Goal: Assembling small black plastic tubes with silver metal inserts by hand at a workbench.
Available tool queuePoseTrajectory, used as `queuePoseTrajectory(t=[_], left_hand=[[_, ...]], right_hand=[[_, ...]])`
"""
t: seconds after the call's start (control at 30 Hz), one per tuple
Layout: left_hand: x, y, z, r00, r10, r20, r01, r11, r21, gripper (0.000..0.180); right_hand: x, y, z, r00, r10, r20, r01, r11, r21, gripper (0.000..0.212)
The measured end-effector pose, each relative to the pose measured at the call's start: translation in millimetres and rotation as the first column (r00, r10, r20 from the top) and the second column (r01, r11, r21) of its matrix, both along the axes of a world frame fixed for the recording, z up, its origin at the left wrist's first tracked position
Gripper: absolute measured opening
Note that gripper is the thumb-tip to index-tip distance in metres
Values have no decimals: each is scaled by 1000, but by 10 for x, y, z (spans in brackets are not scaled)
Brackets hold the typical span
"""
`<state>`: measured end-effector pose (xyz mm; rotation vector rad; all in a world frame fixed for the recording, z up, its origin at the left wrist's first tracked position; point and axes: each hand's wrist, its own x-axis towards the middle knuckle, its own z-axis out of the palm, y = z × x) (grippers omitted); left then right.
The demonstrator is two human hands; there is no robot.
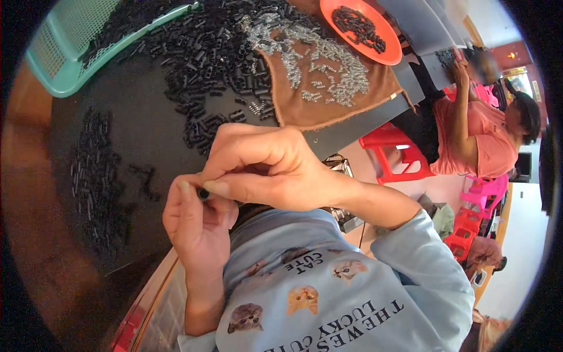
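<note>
The left hand (pixel 196 220) and right hand (pixel 264 167) pinch one small black tube (pixel 203 193) between closed fingertips, just above the dark table (pixel 129 117). An orange plate (pixel 360 29) holds black tubes; a green basket (pixel 64 53) holds more.

Brown cloth (pixel 352 88) strewn with small metal springs (pixel 328 61), orange plate (pixel 390 53) beyond it, teal basket (pixel 64 53) far left of it, red stool (pixel 393 152) below it

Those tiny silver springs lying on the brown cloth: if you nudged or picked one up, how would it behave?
The silver springs look very small and thin, so probably light and fiddly to pinch. Being round coils, they would likely roll on a bare table; the brown cloth beneath probably checks that. They lie tangled in a heap, so lifting one may drag neighbours along.
</note>
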<state>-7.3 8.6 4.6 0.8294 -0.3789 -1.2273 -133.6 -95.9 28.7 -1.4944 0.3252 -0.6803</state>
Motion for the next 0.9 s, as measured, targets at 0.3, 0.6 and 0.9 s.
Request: queuePoseTrajectory(t=[0.3, 0.6, 0.9], left_hand=[[3, 31, 5, 1000, 14, -21, -14, 1000, -8, 33], [11, 69, 28, 998, 11, -56, -12, 1000, -28, 31], [19, 122, 10, 1000, 5, -1, -5, 999, -35, 22]], right_hand=[[112, 144, -19, 996, -29, 81, 17, 989, 146, 11], [101, 145, -47, 990, -100, 103, 111, 988, -108, 12], [25, 211, 22, 969, -244, 40, 172, 545, -821, 24]])
